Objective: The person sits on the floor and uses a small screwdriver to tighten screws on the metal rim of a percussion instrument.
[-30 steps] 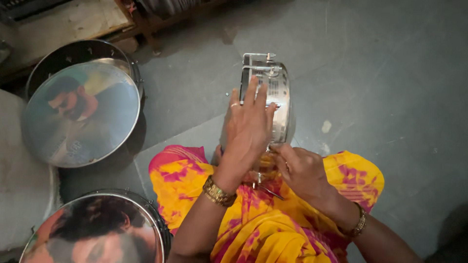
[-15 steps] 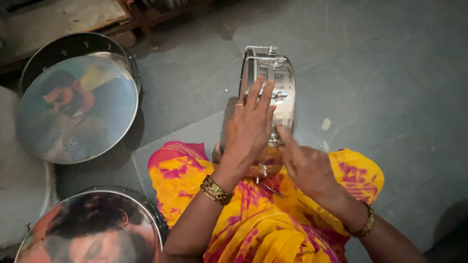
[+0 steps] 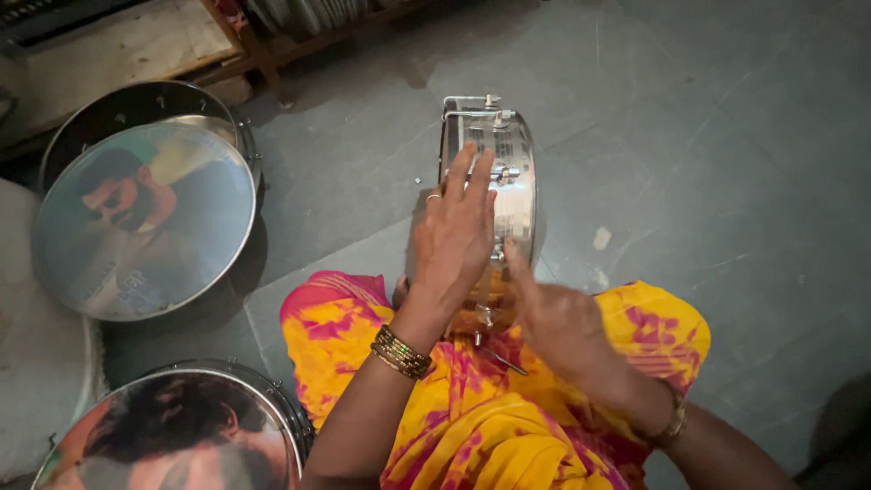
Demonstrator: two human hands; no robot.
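Observation:
A shiny metal drum shell [image 3: 508,163] stands on its edge on the grey floor in front of my knees, with tension rods and lugs along its rim. My left hand [image 3: 454,231] lies flat against its near side, fingers spread upward, steadying it. My right hand [image 3: 553,318] is at the shell's lower rim, fingers pressed to a lug; it is blurred, and I cannot tell whether it pinches a small part. A thin metal rod [image 3: 502,360] lies on my lap, on yellow and pink cloth.
Two finished drums with printed picture heads lie at the left: one [image 3: 145,218] further away, one [image 3: 172,436] at the bottom corner. A pale cushion [image 3: 36,381] lies at the far left. A low wooden shelf [image 3: 272,36] runs along the top.
The drum shell has tilted and shifted slightly right. My left hand slid up its side, and my right hand moved closer to the lower rim.

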